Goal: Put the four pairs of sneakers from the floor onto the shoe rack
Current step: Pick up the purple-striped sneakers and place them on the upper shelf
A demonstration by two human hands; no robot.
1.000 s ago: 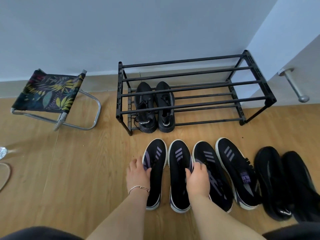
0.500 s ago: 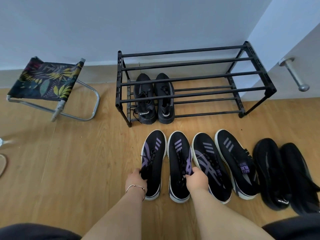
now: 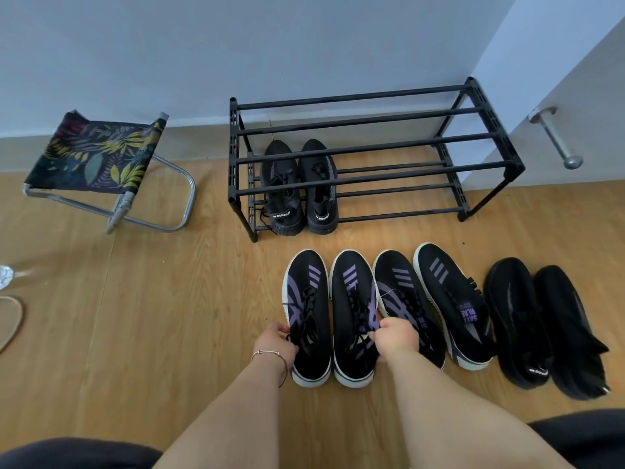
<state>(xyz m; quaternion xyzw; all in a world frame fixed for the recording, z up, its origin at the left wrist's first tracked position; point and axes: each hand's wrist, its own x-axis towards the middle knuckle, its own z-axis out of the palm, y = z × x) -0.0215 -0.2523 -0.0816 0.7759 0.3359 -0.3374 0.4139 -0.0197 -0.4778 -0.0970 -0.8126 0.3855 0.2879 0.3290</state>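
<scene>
Black knit and purple stripes fill the floor below me: my left hand (image 3: 274, 343) is curled around the heel collar of the left purple-striped sneaker (image 3: 307, 316), fingers tucked against its laces, a thin bracelet (image 3: 270, 354) on the wrist. My right hand (image 3: 396, 335) is closed in a pinch on the tongue and collar of the right purple-striped sneaker (image 3: 353, 313), just beside the first. Both soles rest on the wooden floor (image 3: 152, 316), toes pointing at the black shoe rack (image 3: 372, 143). Touching that pair on the right is a grey-striped pair (image 3: 436, 299), and farther right an all-black pair (image 3: 544, 326). On the rack's lower tier, at its left end, sits one black lace-up pair (image 3: 299, 187); its upper bars are bare. Left of the rack stands a folding stool (image 3: 98, 157) with a leaf-print seat.
</scene>
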